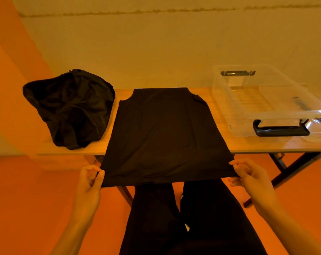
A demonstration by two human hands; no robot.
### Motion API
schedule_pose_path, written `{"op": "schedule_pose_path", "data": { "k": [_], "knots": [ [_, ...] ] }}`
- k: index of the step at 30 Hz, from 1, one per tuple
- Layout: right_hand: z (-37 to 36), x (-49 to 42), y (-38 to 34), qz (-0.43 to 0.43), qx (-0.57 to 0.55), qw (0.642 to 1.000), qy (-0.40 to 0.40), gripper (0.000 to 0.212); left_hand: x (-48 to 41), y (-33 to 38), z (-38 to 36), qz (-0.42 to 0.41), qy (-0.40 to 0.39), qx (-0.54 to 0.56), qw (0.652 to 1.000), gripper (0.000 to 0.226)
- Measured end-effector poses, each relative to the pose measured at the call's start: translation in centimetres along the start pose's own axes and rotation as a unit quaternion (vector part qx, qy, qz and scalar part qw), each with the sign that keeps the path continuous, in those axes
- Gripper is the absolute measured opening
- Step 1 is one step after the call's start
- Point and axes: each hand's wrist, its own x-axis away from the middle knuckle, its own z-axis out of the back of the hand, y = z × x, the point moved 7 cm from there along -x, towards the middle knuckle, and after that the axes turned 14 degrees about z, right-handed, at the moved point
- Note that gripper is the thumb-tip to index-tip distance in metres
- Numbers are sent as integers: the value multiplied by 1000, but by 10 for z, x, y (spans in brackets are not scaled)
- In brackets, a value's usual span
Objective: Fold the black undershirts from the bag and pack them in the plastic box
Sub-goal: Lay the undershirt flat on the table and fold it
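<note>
A black undershirt [161, 129] lies spread flat down the middle of the wooden table [251, 148], its shoulder end at the far edge and its hem hanging off the near edge toward the person. The left hand [88, 183] pinches the near left corner of the hem between thumb and fingers, and the right hand [251, 179] pinches the near right corner the same way, so the hem is pulled taut between them, off the table. Both arms reach in from the near side, above dark trousers [183, 218].

On the left of the table, just beside the undershirt, sits a slumped black bag [69, 107], its mouth open toward the far left. On the right stands a clear plastic box [266, 115] with black handles, near the undershirt but not touching it; I see no clothing in it. Beside its near right corner lies a clear lid [319, 135], partly out of view.
</note>
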Motion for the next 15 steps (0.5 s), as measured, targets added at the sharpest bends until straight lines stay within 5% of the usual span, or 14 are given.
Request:
{"op": "schedule_pose_path", "data": {
  "k": [6, 9, 12, 15],
  "knots": [
    [-3, -8, 22, -34, -44, 996, -68, 29, 9, 4, -3, -2, -86, -124, 989, 20],
    [-3, -12, 33, -39, -60, 990, -125, 51, 6, 2, -1, 10, -133, -113, 985, 37],
    [2, -13, 28, 69, 109, 979, -155, 69, 0, -1, 4, -24, -144, -128, 981, 49],
    [9, -12, 17, 252, 248, 927, -123, 63, -6, -7, 4, -77, -133, -188, 970, 64]
  ]
}}
